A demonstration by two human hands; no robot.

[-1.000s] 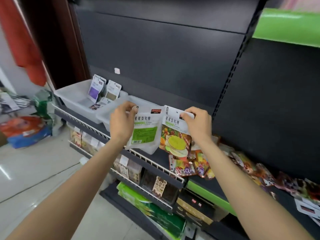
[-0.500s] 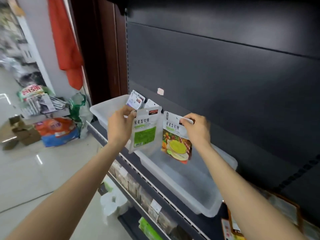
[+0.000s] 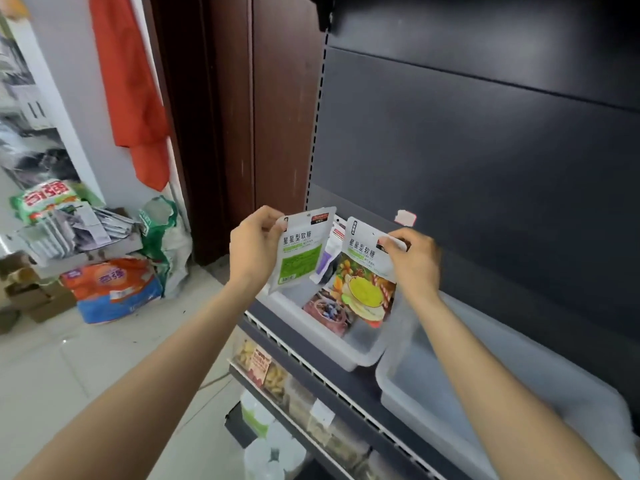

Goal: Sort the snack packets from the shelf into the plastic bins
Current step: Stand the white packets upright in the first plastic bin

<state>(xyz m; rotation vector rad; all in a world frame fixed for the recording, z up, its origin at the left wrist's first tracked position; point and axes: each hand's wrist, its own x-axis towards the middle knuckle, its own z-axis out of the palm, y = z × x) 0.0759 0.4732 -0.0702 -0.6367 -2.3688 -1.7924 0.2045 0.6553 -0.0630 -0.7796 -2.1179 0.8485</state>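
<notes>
The sorting is partly done: a few packets are already lying in the white plastic bin [image 3: 332,344], while the translucent bin [image 3: 519,403] at its four o'clock looks bare. The left hand [image 3: 254,249] is pinching a green-labelled white packet [image 3: 300,251]; the right hand [image 3: 414,261] is pinching a fruit-printed packet [image 3: 367,275], both hanging over the white bin.

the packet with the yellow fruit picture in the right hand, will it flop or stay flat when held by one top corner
The fruit-picture packet, pinched at its top corner by the right hand, hangs nearly flat, so probably fairly stiff. It looks thin, likely light. Its glossy film may be slippery.
</notes>
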